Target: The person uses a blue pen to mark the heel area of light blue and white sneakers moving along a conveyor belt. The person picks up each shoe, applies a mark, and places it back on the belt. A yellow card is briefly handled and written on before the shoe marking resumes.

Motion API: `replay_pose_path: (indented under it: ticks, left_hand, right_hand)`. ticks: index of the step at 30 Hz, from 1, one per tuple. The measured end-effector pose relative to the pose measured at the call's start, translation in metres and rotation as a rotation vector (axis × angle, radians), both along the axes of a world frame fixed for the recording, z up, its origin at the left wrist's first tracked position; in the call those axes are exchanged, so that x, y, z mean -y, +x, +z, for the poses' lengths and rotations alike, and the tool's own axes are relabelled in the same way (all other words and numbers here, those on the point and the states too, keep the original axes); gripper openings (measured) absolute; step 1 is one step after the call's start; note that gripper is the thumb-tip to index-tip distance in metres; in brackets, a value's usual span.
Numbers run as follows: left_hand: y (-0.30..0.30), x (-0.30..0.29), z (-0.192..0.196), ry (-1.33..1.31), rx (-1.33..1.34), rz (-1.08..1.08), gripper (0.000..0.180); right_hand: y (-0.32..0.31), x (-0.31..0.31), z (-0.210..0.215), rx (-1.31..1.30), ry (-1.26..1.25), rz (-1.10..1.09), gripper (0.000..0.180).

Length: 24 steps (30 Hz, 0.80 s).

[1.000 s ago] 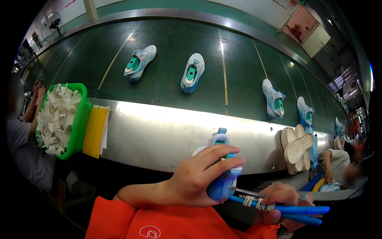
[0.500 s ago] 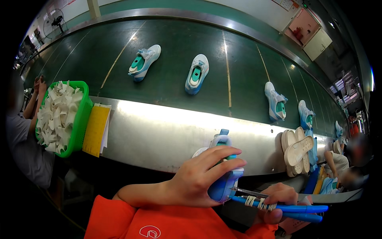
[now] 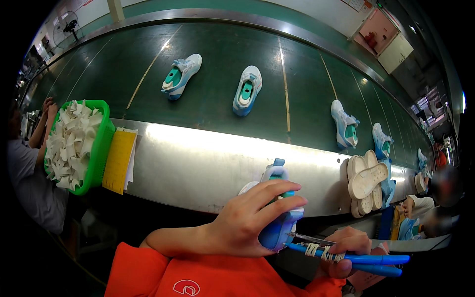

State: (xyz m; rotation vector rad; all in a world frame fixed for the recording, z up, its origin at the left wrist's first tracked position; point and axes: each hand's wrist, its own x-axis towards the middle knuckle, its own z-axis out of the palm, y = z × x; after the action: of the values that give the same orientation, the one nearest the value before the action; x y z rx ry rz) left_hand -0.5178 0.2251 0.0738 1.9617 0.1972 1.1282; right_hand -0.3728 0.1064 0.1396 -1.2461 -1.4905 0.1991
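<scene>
My left hand (image 3: 247, 215) is closed over a blue and white shoe (image 3: 275, 237) in front of my chest. The thumb side is hidden behind the shoe, and a pull tab sticks up at its far end. In my right hand (image 3: 349, 245) is a bundle of blue pens (image 3: 366, 260), wound with beige bands and with a slim metal-tipped rod along it. Its tip end touches, or nearly touches, the lower right edge of the shoe; I cannot tell which.
A green conveyor belt (image 3: 208, 114) carries several shoes. Along its near side runs a metal ledge (image 3: 198, 163). On the left stand a green basket (image 3: 106, 133) of white scraps and a yellow card (image 3: 118, 161). Cream soles (image 3: 367, 181) pile up at right. Co-workers sit on both sides.
The shoes on the belt have shifted slightly to the right and away. At the far right, a co-worker's hand has moved. My hands and the shoe stay almost in place.
</scene>
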Motion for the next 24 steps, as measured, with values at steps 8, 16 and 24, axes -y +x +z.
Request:
replay_pose_path:
  ticks: [8,16,24]
  left_hand:
    - [-0.003,-0.001,0.000,0.012,-0.007,0.039,0.070]
    - [-0.002,-0.002,0.003,0.005,-0.012,0.004,0.062]
    - [-0.003,-0.005,-0.004,0.010,-0.008,-0.001,0.068]
  right_hand:
    - [0.014,-0.009,0.020,0.156,-0.115,0.356,0.033]
    - [0.017,-0.004,0.042,0.410,-0.348,0.470,0.031]
    - [0.028,0.019,-0.009,-0.115,0.323,0.018,0.032]
